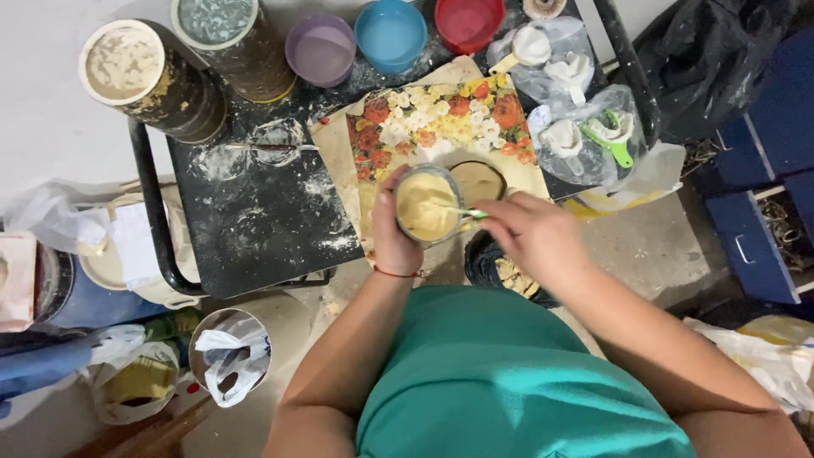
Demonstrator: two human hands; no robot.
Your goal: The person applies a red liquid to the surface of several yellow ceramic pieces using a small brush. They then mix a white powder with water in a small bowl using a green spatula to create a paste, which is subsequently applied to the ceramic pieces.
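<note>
Stirring looks in hand: the left hand (pixel 392 233) grips a cup of pale yellow batter (pixel 426 206) above the flowered cloth (pixel 441 114) on the black bench (pixel 254 220), the right hand (pixel 530 236) pinching a green-handled stirrer (pixel 469 213).

Left hand (pixel 392 233) grips a clear glossy cup (pixel 426 206) of thick matt pale-yellow paste; right hand (pixel 530 233) holds a smooth green-and-white plastic stick (pixel 469 213) in it. Black metal table (pixel 254 229) is matt, dusted with white powder, covered partly by a glossy floral-print sheet (pixel 441 127). Smooth plastic bowls, purple (pixel 320 49), blue (pixel 390 34), red (pixel 469 23); crinkly clear plastic bags (pixel 577 119) hold white plastic scoops; teal shirt (pixel 500 382) is soft matt cloth.
</note>
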